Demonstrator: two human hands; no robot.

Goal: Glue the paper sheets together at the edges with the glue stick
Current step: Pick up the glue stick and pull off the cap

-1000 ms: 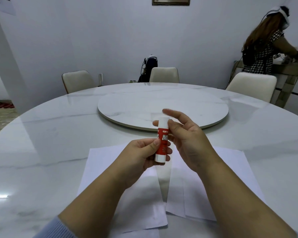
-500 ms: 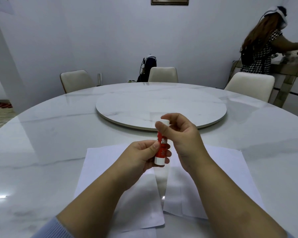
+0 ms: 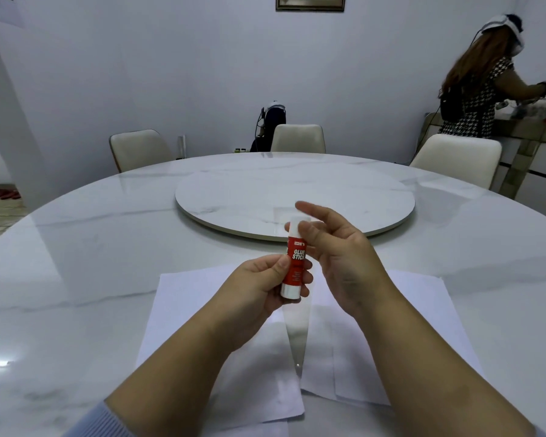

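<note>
Glue stick held upright over two paper sheets, cap still on.

The left hand (image 3: 262, 285) grips the lower half of the glue stick (image 3: 295, 258), thumb across its red label. The right hand (image 3: 334, 250) pinches the white cap between thumb and a bent finger, its forefinger stretched out loose. Below them the left sheet (image 3: 183, 313) and right sheet (image 3: 423, 313) lie side by side on the marble table (image 3: 76, 247), a narrow wedge of tabletop between them.
</note>
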